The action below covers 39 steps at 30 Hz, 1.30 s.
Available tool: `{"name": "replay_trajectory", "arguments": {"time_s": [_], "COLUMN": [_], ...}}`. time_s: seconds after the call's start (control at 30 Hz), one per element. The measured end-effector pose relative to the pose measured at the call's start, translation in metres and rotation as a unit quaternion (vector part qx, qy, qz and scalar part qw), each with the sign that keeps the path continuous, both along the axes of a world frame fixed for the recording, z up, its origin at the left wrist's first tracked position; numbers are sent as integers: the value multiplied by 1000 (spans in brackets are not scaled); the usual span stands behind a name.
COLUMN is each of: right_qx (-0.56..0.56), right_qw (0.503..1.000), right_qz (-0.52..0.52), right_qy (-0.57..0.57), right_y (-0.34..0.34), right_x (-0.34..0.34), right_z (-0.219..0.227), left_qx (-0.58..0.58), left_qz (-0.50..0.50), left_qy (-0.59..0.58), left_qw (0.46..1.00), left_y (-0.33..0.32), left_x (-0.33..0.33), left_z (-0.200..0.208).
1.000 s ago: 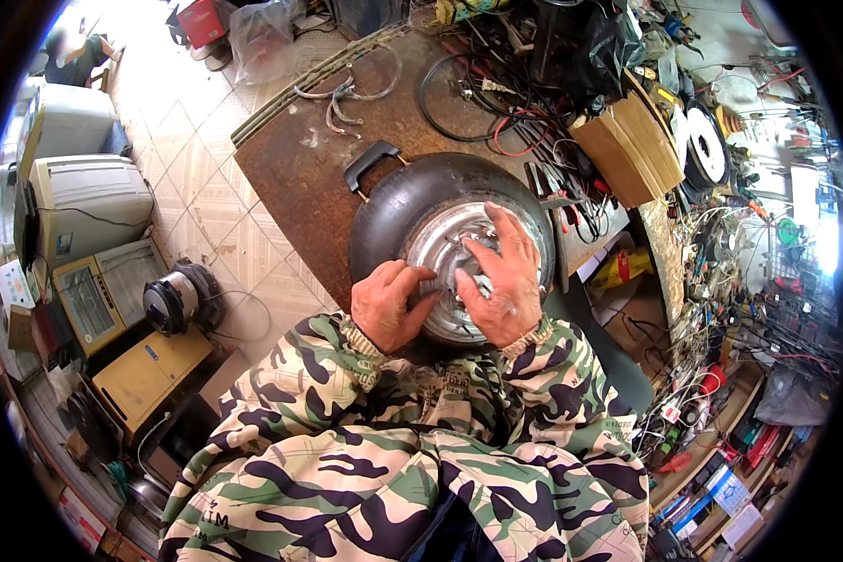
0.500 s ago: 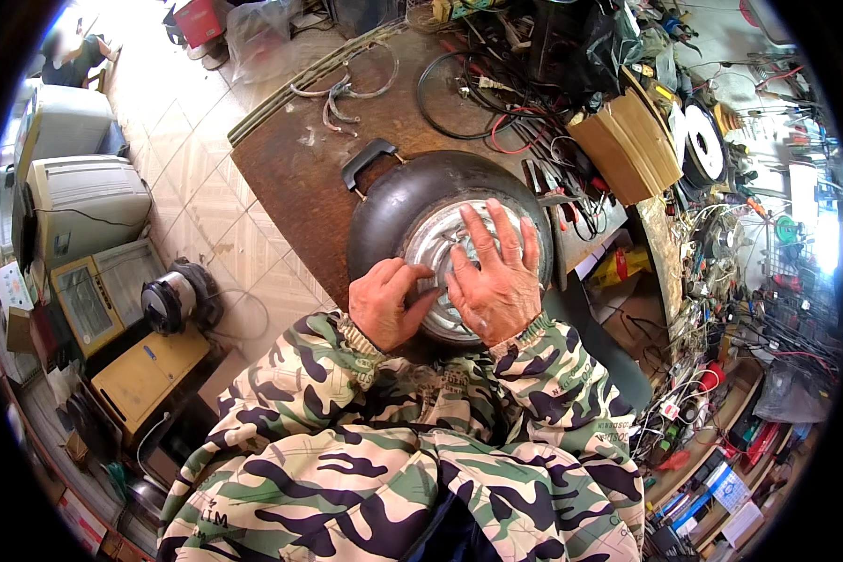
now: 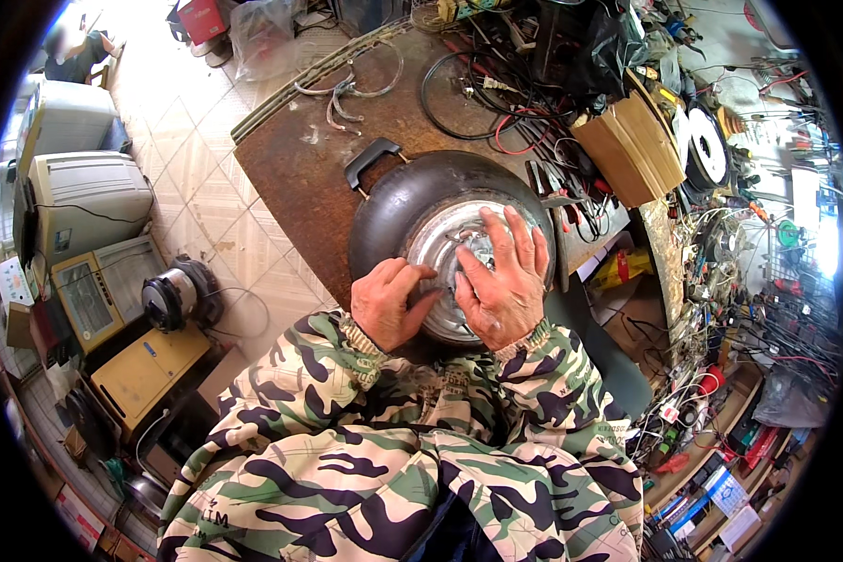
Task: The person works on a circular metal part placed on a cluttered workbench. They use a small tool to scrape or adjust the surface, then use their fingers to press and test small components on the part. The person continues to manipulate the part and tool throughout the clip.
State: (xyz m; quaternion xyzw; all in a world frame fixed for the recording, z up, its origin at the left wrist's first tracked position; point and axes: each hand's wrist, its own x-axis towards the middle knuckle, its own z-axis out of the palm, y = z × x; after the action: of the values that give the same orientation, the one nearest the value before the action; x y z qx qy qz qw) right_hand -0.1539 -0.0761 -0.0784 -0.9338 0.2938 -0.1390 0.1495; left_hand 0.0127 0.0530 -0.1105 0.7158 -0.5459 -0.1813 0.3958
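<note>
A round black electric pan point(image 3: 384, 220) lies bottom up on the brown workbench, its black loop handle point(image 3: 372, 161) pointing to the far left. Its underside has a round silvery metal base point(image 3: 429, 232), with small parts inside that I cannot make out. My left hand point(image 3: 387, 302) is at the near left edge of this base, fingers curled and thumb close to the index finger; whatever they pinch is too small to tell. Over the right half of the base rests my right hand point(image 3: 504, 290), its fingers stretched and the thumb apart.
Grey cable pieces point(image 3: 342, 94) lie at the bench's far left. Beyond the pan are black cables point(image 3: 431, 94), pliers and screwdrivers point(image 3: 571, 192), and a cardboard box point(image 3: 630, 150). A rice cooker point(image 3: 166, 298) stands to the left. Wires and tools crowd the right.
My right hand has shifted slightly, its thumb and index finger spread wider over the metal base. The left hand stays at the base's edge. The whole view has moved a little.
</note>
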Motion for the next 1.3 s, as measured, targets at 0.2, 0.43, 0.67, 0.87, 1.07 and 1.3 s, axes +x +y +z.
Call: {"name": "replay_trajectory", "arguments": {"time_s": [0.2, 0.43, 0.67, 0.87, 1.07, 1.3], "right_qx": [32, 29, 70, 81, 91, 71], "right_qw": [998, 988, 972, 963, 956, 949], "right_qz": [-22, -97, -172, -211, -222, -249], "right_qy": [-45, -119, -142, -146, -167, -178], "right_y": [-1, 1, 28, 48, 55, 63], "right_x": [1, -22, -49, -66, -74, -91], "right_z": [1, 5, -4, -18, -22, -23], "left_qx": [3, 67, 113, 146, 149, 144], "left_qz": [2, 11, -3, -16, 25, 64], "left_qy": [-8, 99, 72, 40, 69, 116], "left_qw": [1000, 993, 991, 988, 986, 981], "left_y": [1, -1, -27, -31, -29, -24], "left_x": [0, -2, -12, -7, -4, -1], "left_z": [-3, 12, 24, 20, 20, 13]}}
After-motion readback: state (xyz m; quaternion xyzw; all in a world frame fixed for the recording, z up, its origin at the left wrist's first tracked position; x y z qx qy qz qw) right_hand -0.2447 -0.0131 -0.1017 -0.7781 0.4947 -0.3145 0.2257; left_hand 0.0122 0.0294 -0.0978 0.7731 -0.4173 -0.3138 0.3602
